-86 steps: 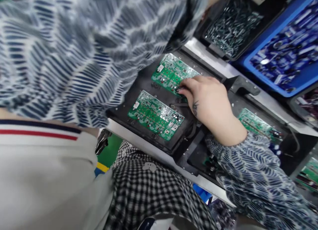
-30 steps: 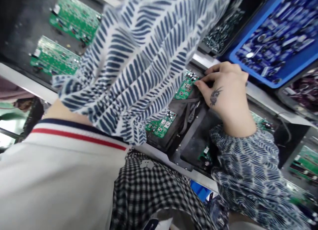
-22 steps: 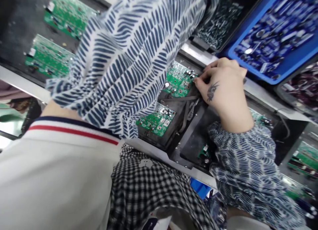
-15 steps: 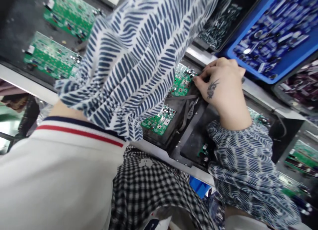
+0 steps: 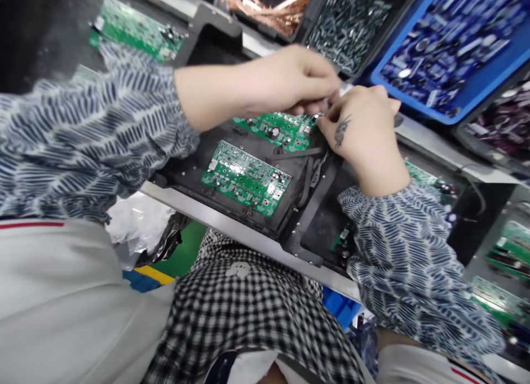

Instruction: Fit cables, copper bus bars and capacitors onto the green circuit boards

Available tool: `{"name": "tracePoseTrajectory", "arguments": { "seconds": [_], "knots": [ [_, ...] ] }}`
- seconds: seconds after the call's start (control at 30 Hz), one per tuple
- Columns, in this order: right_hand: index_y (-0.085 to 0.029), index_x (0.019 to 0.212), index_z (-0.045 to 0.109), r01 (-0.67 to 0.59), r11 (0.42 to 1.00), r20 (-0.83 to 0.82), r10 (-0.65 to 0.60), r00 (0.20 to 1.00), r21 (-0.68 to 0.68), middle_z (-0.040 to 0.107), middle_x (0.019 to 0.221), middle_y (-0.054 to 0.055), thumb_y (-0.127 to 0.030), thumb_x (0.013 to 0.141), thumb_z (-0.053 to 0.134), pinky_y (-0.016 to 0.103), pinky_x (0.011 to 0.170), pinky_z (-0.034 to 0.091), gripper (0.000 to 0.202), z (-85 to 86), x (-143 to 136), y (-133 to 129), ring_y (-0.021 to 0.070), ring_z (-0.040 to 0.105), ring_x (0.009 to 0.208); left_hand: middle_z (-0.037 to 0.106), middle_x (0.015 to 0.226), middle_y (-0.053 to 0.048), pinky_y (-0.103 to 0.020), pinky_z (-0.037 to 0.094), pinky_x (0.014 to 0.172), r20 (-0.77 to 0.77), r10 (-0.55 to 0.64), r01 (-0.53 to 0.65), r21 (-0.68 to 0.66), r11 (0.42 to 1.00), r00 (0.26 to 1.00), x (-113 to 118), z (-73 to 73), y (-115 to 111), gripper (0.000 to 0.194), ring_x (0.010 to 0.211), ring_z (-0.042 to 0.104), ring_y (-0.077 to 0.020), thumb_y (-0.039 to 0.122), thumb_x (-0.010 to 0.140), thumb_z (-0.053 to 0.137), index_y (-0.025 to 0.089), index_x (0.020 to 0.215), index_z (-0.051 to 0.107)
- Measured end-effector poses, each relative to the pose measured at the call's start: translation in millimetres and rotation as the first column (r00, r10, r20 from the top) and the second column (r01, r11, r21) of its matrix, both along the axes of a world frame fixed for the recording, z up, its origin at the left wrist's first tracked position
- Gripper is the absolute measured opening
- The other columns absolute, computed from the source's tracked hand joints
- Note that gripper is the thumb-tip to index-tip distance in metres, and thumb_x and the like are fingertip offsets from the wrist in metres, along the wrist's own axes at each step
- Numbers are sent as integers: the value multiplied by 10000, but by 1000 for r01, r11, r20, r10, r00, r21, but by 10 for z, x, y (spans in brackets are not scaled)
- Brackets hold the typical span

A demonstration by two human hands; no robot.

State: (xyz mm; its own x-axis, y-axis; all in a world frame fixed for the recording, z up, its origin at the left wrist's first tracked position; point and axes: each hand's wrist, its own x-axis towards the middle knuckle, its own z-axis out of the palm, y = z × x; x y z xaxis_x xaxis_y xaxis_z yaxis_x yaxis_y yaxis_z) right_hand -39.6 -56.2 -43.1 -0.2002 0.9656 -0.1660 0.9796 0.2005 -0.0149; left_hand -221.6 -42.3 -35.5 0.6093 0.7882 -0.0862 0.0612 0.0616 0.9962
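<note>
My left hand point(image 5: 296, 80) reaches in from the left over the upper green circuit board point(image 5: 277, 131), with its fingers pinched together near the board's right end. My right hand point(image 5: 364, 132) meets it there, thumb and forefinger closed at the same corner. Whatever either pinch holds is too small or hidden to make out. A second green circuit board point(image 5: 248, 177) lies below in the same black fixture point(image 5: 186, 177), beside a dark strap-like part on its right.
Behind the hands stand a blue bin point(image 5: 418, 105) of blue cylindrical components, a bin of small metal parts point(image 5: 350, 27) and a bin of copper-coloured pieces point(image 5: 269, 11). More boards point(image 5: 132, 27) lie at the left and right. A metal rail point(image 5: 232, 224) runs along the front.
My left arm has drawn back from the far bins, and its hand has come down beside my right hand. My right hand stays at the board's corner, its fingers still pinched.
</note>
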Motion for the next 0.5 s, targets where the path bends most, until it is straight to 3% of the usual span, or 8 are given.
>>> {"name": "tracePoseTrajectory", "arguments": {
  "seconds": [0.13,0.23,0.3,0.4,0.5],
  "knots": [
    [-194,609,581,-77,995,-118,83,990,58,642,811,136,-433,833,662,590,856,407,337,-111,72,84,355,525,1002,645,771,-39,-143,366,582,-41,91,-96,-132,987,995,-68,-170,-206,190,624,528,-33,221,930,577,80,878,693],
    [-208,664,620,-56,998,-102,58,993,18,656,912,162,-524,887,586,623,891,404,388,-90,49,45,380,517,1057,681,815,-67,-169,390,593,-96,152,-170,-235,957,984,-40,-198,-189,163,687,590,-86,256,905,621,113,868,689],
    [-215,821,671,-61,998,-117,64,991,33,643,1109,178,-520,915,548,618,905,413,342,21,16,-67,393,509,1114,681,815,-68,-203,412,585,-112,187,-210,-258,943,976,-16,-206,-178,145,717,593,-125,291,891,649,153,864,681],
    [-270,1150,639,-182,977,-216,204,955,115,550,1365,135,-446,923,566,555,962,434,296,269,-9,-336,358,494,1218,640,758,-46,-237,431,621,-78,185,-200,-305,931,980,26,-219,-259,156,674,513,-112,320,901,654,174,844,657],
    [-310,1143,653,-232,954,-235,274,933,192,619,1307,77,-364,961,507,515,1033,416,240,486,29,-629,315,509,1258,587,708,-20,-210,403,650,0,97,-89,-395,914,995,79,-196,-420,246,603,422,-54,334,941,633,129,805,643]
  ]
}}
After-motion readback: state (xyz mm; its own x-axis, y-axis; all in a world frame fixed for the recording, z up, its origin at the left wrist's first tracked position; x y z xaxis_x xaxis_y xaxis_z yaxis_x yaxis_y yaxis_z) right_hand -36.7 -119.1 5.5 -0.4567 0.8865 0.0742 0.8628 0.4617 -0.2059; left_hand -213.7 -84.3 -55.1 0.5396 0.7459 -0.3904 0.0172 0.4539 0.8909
